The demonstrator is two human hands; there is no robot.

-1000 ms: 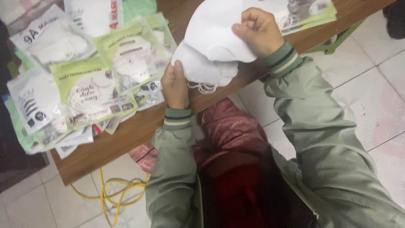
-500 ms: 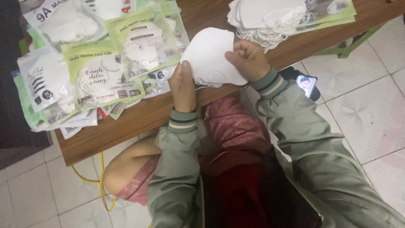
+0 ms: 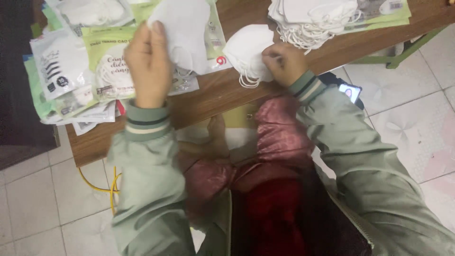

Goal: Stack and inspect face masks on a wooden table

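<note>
Small packing workroom: wooden table (image 3: 222, 92) strewn with mask packets (image 3: 111, 71), loose mask stack (image 3: 313, 19), tiled floor (image 3: 407, 104).

- Lighting is soft and flat, kinda dim indoor light, with no hard shadows on the wooden table (image 3: 227, 90) or the floor tiles (image 3: 417, 123).
- The left edge drops into a dark patch where nothing is readable.
- Motion blur is heavy on the left sleeve (image 3: 147, 156), smeared at the cuff; the left hand (image 3: 148, 66) is soft too.
- The white masks (image 3: 313, 16) are nearly blown out, so their folds barely show.
- A slight sheen sits on the plastic mask packets (image 3: 61, 71).
- The phone screen (image 3: 350, 91) glows pale blue.
- Overall it's soft and grainy, low detail.
</note>
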